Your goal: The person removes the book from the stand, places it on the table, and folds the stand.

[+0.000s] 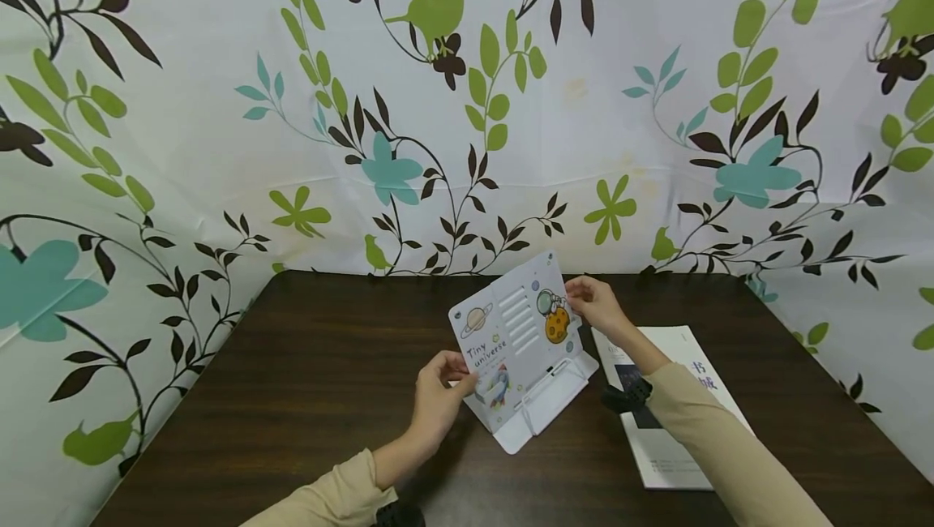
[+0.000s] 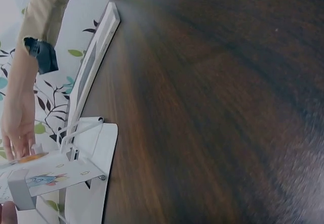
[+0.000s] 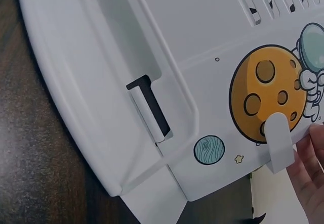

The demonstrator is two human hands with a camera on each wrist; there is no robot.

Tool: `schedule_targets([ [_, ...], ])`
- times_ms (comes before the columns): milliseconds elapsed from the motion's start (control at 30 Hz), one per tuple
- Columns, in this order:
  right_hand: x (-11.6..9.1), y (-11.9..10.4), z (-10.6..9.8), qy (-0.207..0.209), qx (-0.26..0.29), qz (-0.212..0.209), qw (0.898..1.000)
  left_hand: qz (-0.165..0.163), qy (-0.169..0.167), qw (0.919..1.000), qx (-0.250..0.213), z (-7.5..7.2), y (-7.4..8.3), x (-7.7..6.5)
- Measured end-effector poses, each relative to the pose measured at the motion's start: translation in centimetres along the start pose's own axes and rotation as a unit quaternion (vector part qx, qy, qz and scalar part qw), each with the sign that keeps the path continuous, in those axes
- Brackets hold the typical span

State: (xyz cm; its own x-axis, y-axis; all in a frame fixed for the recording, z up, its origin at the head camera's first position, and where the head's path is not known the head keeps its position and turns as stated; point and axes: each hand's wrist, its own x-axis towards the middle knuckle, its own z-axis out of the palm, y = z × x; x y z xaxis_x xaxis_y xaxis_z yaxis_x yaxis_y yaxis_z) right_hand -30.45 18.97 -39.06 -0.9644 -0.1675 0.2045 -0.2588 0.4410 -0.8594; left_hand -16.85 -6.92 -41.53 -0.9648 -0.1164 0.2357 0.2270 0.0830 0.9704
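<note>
A white book stand (image 1: 525, 308), printed with planets, an astronaut and the words "Tiny universe", stands tilted up from its base on the dark table. My left hand (image 1: 438, 393) pinches its left edge, thumb in front; in the left wrist view only a thumb (image 2: 7, 214) shows at the lower corner. At the upper right edge, my right hand (image 1: 593, 304) holds the panel by the fingers. The right wrist view shows those fingers (image 3: 306, 171) beside a white page clip (image 3: 278, 140). A wire holder (image 1: 547, 389) crosses the lower front of the stand.
To the right of the stand, a white book (image 1: 679, 462) lies flat, partly under my right forearm. Behind the dark wooden table (image 1: 314, 397) hangs a cloth (image 1: 547, 186) patterned with leaves and birds.
</note>
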Motion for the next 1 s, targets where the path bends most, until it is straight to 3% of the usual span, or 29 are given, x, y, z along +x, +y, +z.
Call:
schedule_targets([
  [200,0.0,0.0,-0.2,-0.006,-0.010,0.001,1.000,-0.004,-0.004,1.0000,-0.003,0.3,-0.1,-0.2],
  [367,-0.6,-0.3,-0.4,-0.012,-0.028,-0.004,1.000,0.015,-0.014,0.9998,0.009,0.0,0.0,0.2],
  [600,-3.2,-1.5,-0.7,0.004,-0.038,0.005,0.999,0.068,-0.025,0.9972,0.014,-1.9,2.2,2.7],
  [800,-6.8,-1.9,0.3,-0.031,0.007,0.084,0.996,0.122,-0.057,0.9904,0.032,-3.6,5.0,5.2],
  [1000,-9.9,-1.7,2.6,-0.048,0.075,0.183,0.979,0.138,-0.114,0.9824,0.055,-3.9,5.7,6.3],
])
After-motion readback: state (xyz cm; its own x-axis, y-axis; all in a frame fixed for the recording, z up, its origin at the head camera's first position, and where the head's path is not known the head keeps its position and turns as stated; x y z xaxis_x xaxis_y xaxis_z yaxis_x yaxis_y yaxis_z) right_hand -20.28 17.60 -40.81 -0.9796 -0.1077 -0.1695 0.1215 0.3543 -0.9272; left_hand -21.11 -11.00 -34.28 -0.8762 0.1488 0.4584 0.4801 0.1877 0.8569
